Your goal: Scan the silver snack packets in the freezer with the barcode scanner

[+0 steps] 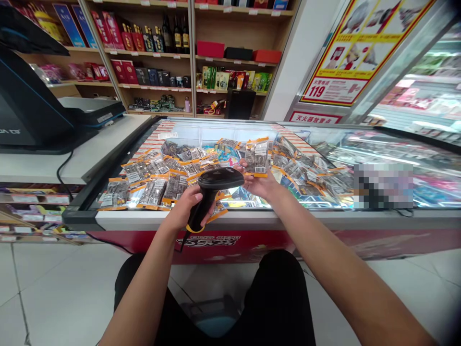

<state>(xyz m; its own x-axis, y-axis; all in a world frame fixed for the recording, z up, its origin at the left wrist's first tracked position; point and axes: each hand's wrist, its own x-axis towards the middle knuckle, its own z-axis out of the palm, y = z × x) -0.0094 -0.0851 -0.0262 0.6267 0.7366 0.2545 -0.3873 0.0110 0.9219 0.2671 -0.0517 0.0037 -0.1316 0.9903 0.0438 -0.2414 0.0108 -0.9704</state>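
My left hand is wrapped round the grip of a black barcode scanner with a yellow band at its base. The scanner's head points right, towards my right hand. Held up in that hand is a clear snack packet with orange ends, its barcode side facing me; whether it is one packet or two together I cannot tell. Many similar packets lie spread on the glass top of the freezer to the left, with another pile of packets to the right.
On the left, a counter carries a dark point-of-sale machine with a hanging cable. Shelves with bottles and boxes stand behind the freezer. A poster hangs at the right. My knees are close to the freezer's red front.
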